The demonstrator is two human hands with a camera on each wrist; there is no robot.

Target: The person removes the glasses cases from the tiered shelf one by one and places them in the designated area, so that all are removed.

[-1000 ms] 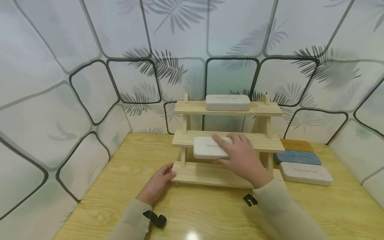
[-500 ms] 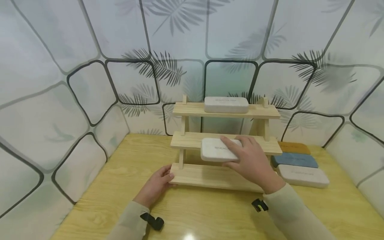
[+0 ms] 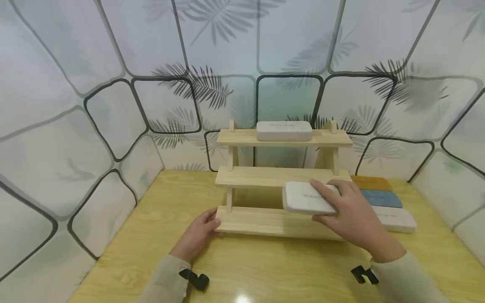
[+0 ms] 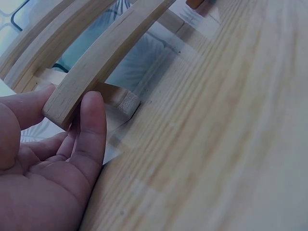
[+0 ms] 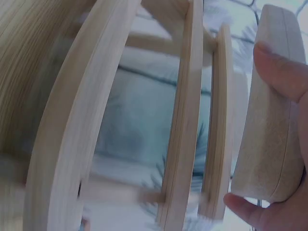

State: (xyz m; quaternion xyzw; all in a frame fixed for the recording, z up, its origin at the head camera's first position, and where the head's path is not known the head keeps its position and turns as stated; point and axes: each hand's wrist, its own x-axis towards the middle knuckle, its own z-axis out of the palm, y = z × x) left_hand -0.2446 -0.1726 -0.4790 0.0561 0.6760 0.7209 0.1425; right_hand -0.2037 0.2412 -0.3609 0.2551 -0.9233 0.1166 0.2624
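Observation:
My right hand [image 3: 354,216] grips a white glasses case [image 3: 305,198] by its right end, thumb on the near side and fingers over the top. The case is held in the air in front of the middle and bottom steps of a three-tier wooden display stand [image 3: 261,219]. In the right wrist view the case [image 5: 272,120] shows its seam, with the thumb across one face. My left hand [image 3: 198,231] pinches the left end of the bottom step; in the left wrist view its fingers curl round the board end [image 4: 72,98]. Another white glasses case [image 3: 284,134] lies on the top step.
Right of the stand, an orange case [image 3: 373,183], a blue case [image 3: 382,198] and a pale case [image 3: 398,219] lie in a row on the wood-grain table [image 3: 129,248], partly behind my right hand. Patterned fabric walls [image 3: 223,101] enclose the back and sides.
My right hand has carried the white glasses case rightward and slightly down, away from the middle step. My left hand stays on the bottom step's end.

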